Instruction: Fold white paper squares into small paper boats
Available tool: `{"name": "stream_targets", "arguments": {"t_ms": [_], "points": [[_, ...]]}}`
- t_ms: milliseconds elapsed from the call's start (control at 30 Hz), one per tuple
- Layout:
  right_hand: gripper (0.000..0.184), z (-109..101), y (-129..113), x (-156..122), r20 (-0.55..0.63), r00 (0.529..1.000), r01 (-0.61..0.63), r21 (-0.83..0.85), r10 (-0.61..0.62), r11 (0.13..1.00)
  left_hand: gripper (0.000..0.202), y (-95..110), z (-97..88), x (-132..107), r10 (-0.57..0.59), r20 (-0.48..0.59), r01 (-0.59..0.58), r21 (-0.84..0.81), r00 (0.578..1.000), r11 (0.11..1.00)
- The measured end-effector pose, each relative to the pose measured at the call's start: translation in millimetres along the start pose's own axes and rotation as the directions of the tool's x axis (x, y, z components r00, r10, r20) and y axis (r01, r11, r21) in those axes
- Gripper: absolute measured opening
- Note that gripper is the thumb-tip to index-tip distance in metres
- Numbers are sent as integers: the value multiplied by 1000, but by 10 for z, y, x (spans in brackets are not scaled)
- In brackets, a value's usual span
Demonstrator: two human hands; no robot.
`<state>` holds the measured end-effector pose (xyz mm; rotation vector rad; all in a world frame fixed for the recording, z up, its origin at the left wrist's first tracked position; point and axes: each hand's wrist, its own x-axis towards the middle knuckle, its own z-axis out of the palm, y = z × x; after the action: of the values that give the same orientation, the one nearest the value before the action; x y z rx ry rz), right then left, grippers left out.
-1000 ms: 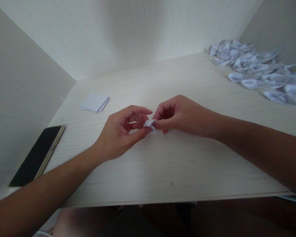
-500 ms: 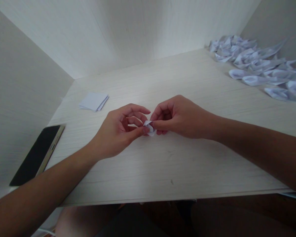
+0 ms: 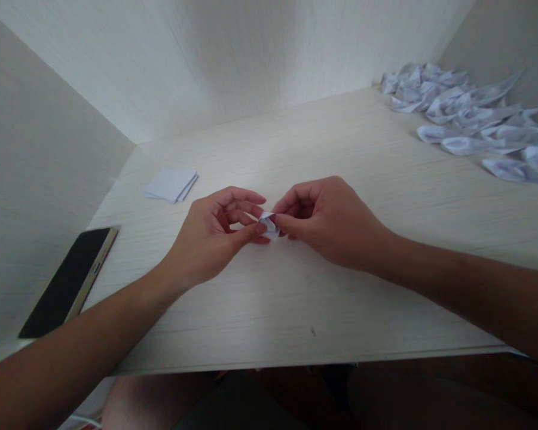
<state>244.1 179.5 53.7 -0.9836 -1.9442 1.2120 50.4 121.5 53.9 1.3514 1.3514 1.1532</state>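
A small folded piece of white paper (image 3: 269,224) is pinched between both hands just above the middle of the pale wooden desk (image 3: 296,298). My left hand (image 3: 215,236) grips its left side with thumb and curled fingers. My right hand (image 3: 327,218) pinches its right side, fingers curled in. Most of the paper is hidden by the fingertips.
A small stack of white square sheets (image 3: 171,184) lies at the left back. A dark phone (image 3: 67,283) rests at the desk's left edge. Several folded white paper boats (image 3: 470,122) are heaped at the right back. White walls close in the desk on three sides.
Both hands stay on the folded paper; the fingers have shifted slightly and the paper has turned a little between them. The right wrist has dropped somewhat.
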Motion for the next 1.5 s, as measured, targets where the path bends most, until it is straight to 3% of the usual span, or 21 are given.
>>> {"name": "stream_targets", "arguments": {"t_ms": [300, 467, 567, 667, 800, 967, 1067, 1233, 1333, 1400, 1500], "points": [[9, 73, -108, -172, -74, 993, 86, -141, -97, 986, 41, 32, 27, -24, 14, -129, -12, 15, 992, 1000], [7, 84, -94, -166, -100, 989, 97, -131, -111, 987, 37, 54, 64, -44, 80, -222, -58, 104, 972, 993], [4, 64, -68, -117, -80, 989, 121, -68, -126, 990, 33, 25, 83, -42, 94, -242, -83, 58, 966, 995], [5, 33, -9, -45, -20, 993, 117, 81, -116, 990, 29, -29, 76, -31, 97, -235, -108, -36, 967, 993], [12, 18, 86, 32, 59, 998, 12, 288, -30, 958, 29, -67, 58, -27, 50, -168, -71, -120, 985, 990], [23, 28, 89, 50, 118, 988, -140, 390, 102, 910, 30, -30, 91, -27, -102, -47, 86, -272, 994, 958], [23, 33, 30, 32, 121, 979, -199, 416, 162, 887, 30, -22, 87, -17, -112, -10, 104, -311, 994, 945], [18, 46, -11, 3, 144, 965, -259, 428, 217, 866, 32, -83, -37, 6, -74, 126, 98, -196, 989, 976], [11, 51, 17, 0, 143, 973, -225, 376, 184, 899, 35, -81, -84, 7, -23, 168, 33, -52, 985, 998], [9, 51, 31, -1, 106, 984, -168, 296, 143, 940, 36, -50, -68, -1, 27, 132, -29, 17, 991, 999], [5, 51, 16, -10, 108, 990, -100, 91, 90, 991, 33, -1, 2, -15, 106, -11, -105, 67, 994, 992]]}}
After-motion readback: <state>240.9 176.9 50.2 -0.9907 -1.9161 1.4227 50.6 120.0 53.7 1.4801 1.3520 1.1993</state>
